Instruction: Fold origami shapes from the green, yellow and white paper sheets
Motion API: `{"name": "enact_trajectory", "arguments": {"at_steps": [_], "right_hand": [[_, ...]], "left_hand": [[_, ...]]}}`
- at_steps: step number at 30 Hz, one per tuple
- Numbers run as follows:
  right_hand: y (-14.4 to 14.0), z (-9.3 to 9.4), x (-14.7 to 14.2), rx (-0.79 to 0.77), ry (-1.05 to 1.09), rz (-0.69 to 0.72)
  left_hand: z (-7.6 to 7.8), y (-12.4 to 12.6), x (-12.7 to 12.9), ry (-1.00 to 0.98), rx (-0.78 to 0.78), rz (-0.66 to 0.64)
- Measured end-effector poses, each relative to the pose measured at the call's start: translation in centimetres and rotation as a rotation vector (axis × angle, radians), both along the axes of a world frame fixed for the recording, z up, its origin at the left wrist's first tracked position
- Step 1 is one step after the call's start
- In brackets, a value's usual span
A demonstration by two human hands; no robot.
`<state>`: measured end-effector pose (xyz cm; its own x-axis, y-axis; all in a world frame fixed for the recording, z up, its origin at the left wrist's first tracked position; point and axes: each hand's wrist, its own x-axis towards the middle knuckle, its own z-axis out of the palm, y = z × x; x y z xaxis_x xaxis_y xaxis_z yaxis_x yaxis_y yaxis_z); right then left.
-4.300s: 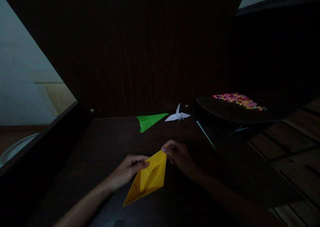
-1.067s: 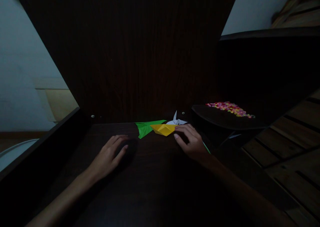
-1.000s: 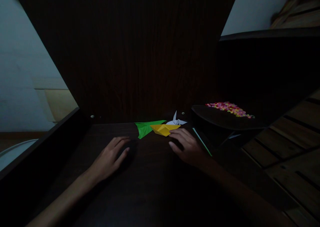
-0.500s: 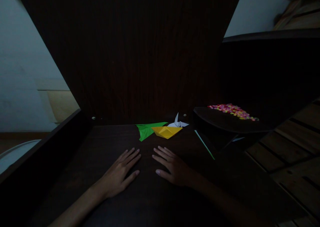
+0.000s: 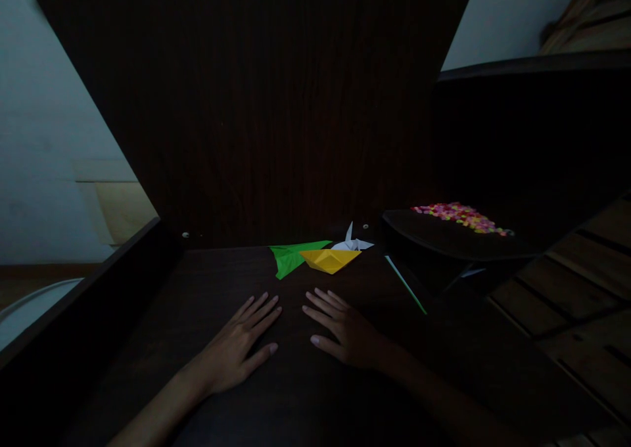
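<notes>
Head view: your left hand (image 5: 236,352) and right hand (image 5: 345,332) lie flat on the dark desk (image 5: 197,302), fingers spread and holding nothing, just short of the yellow paper boat (image 5: 329,259); it sits upright, crisply creased, touching the green paper plane (image 5: 292,257), the white paper crane (image 5: 351,242) just behind

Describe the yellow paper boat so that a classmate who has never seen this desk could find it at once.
Look to the back edge of the dark desk, beyond both flat hands. Three folded papers lie in a row there: the boat sits in the middle, between a green plane and a white crane. It alone is yellow.
</notes>
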<state>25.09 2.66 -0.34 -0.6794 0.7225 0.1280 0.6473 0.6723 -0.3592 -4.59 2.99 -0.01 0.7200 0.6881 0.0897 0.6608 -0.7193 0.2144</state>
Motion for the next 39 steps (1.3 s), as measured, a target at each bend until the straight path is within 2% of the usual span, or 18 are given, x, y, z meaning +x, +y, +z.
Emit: {"name": "enact_trajectory", "arguments": {"at_steps": [11,39], "right_hand": [[-0.01,-0.31,0.05,0.002,0.013,-0.013],[-0.52,0.56,0.17,-0.044,-0.004,-0.036]], "left_hand": [[0.08,-0.24,-0.18,-0.013,0.009,-0.024],[0.07,-0.11,-0.16,-0.049,0.015,-0.02]]}}
